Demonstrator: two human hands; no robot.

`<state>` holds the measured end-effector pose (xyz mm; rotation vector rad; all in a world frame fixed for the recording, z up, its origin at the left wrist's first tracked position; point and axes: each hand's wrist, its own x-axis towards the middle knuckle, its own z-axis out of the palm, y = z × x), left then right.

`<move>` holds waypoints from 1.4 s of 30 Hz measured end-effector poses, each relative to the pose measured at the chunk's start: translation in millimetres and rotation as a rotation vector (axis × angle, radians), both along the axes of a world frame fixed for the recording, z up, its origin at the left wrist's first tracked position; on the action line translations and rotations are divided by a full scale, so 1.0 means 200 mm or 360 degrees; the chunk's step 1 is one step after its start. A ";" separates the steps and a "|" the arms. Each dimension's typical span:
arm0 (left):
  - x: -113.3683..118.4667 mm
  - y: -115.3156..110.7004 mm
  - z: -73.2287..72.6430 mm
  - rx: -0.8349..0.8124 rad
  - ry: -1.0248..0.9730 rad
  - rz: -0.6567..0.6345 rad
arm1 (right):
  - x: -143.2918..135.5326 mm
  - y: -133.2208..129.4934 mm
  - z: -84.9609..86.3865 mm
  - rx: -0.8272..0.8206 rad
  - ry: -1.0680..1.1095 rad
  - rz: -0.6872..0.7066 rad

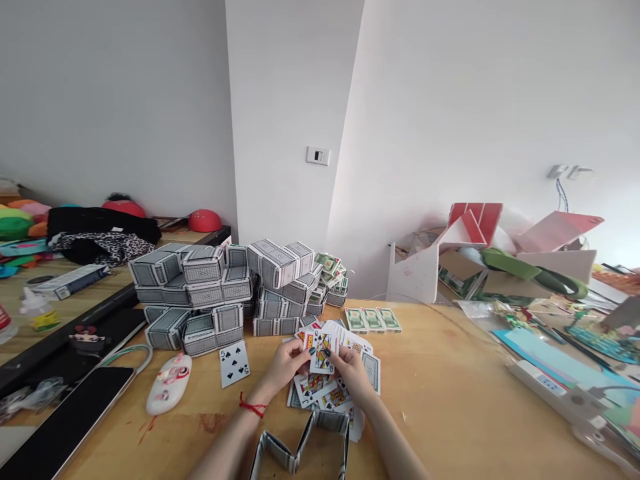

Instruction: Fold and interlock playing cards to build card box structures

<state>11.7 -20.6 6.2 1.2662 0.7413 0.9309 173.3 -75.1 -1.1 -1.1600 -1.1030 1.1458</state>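
Both hands are at work on a queen card (pixel 321 362), and the step in hand looks like handling or squaring it against at least one more card that seems tucked behind; how many are pinched together cannot be told. The left hand (pixel 287 365) has its grip drawn narrow on the card's left side, thumb on the face, and the right hand (pixel 353 375) pinches the right side the same way, so the queen card lies directly between the two thumbs, face up. As a judgement, the next move calls for a light, even pinch from both sides, with edges kept in line and the thin stock unbent. Beneath the hands, loose cards (pixel 330 399) are strewn over the middle of the tabletop (pixel 440 400). Nearer its front edge, between the forearms, stands a zigzag card strip (pixel 333 421), apart from both grips. Toward the far edge rise the folded card blocks (pixel 205 275), with green card packs (pixel 373 320) lying in a row to their right. A five of spades (pixel 234 364) lies just in front of the blocks, near a white mouse (pixel 169 385) toward the left edge.
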 end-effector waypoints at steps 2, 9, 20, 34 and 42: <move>0.00 0.00 0.00 -0.0036 -0.0021 -0.0026 | 0.00 0.00 0.00 -0.0011 0.0000 0.0013; -0.05 0.01 0.02 -0.0312 -0.0249 -0.0085 | 0.01 -0.01 0.00 -0.0031 -0.0004 0.0020; -0.05 0.00 0.02 -0.0509 -0.0346 -0.0280 | 0.01 -0.01 0.01 -0.0030 0.0044 -0.0047; -0.02 -0.01 0.02 -0.0406 -0.0260 -0.0267 | -0.02 -0.02 0.03 -0.0030 0.0082 -0.0108; 0.02 -0.02 0.02 -0.0322 -0.0186 -0.0139 | -0.02 -0.02 0.03 -0.0027 0.0021 -0.0153</move>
